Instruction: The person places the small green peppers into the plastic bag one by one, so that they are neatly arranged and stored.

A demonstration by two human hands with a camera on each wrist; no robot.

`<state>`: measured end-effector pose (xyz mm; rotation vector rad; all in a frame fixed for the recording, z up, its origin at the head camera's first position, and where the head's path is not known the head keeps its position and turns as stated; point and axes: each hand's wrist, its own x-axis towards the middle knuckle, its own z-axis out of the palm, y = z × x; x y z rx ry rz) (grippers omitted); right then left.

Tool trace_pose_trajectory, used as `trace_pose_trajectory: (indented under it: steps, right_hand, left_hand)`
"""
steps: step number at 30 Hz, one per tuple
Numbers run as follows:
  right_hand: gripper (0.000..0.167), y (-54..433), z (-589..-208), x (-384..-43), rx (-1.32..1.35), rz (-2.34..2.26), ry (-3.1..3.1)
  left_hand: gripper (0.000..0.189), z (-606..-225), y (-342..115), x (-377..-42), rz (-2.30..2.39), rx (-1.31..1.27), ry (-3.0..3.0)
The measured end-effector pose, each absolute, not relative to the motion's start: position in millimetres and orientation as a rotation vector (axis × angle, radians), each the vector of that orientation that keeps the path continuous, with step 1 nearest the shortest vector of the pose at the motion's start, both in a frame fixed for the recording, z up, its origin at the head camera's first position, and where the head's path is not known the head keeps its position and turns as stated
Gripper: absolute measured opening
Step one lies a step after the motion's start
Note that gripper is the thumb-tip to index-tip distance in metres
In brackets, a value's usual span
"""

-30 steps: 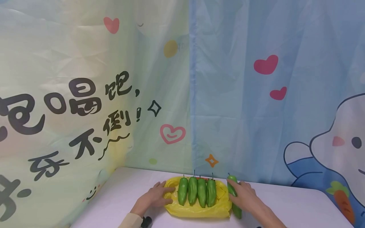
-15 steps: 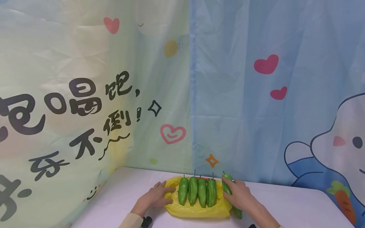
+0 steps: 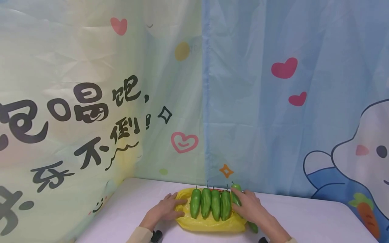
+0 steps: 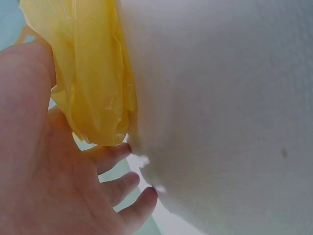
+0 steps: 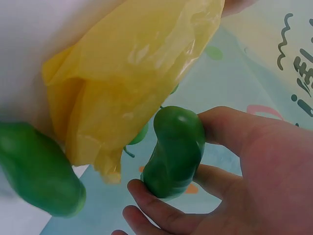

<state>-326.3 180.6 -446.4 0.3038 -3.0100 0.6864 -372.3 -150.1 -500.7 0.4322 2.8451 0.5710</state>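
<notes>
Several green peppers [image 3: 205,203] lie side by side on a crumpled yellow plastic bag [image 3: 212,226] on the table. My left hand [image 3: 165,207] rests against the bag's left edge, fingers spread; in the left wrist view the bag's yellow film [image 4: 98,73] hangs between thumb and fingers. At the bag's right side my right hand [image 3: 250,206] holds another green pepper [image 5: 178,147] between thumb and fingers, its stem end pointing away in the head view. Below that hand one more green pepper [image 5: 41,169] lies on the table, mostly hidden in the head view.
The white table [image 3: 304,219] runs up to a printed curtain [image 3: 237,101] at the back. A dark object [image 3: 156,236] sits by my left wrist. Something red [image 3: 216,190] shows at the bag's far edge.
My right hand has moved left with the green pepper, from beside the bag to over its right edge, close to the row. The left hand has stayed in place.
</notes>
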Motion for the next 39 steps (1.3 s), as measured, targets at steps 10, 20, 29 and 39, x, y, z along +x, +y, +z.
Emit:
trace_pose_trajectory:
  steps: [10, 20, 29, 39]
  right_hand:
    - [0.059, 169, -447, -330, 0.302, 0.732, -3.022]
    - [0.057, 155, -443, -331, 0.332, 0.693, -3.010]
    - [0.056, 144, -447, -336, 0.374, 0.739, -3.007]
    - [0.056, 130, -449, -338, 0.413, 0.758, -2.980]
  left_hand:
    - [0.049, -499, -149, -373, 0.574, 0.403, 2.827]
    - [0.049, -501, -151, -375, 0.586, 0.403, 2.818]
    - [0.049, -501, -150, -374, 0.578, 0.410, 2.826]
    - [0.050, -501, -150, -374, 0.568, 0.428, 2.835]
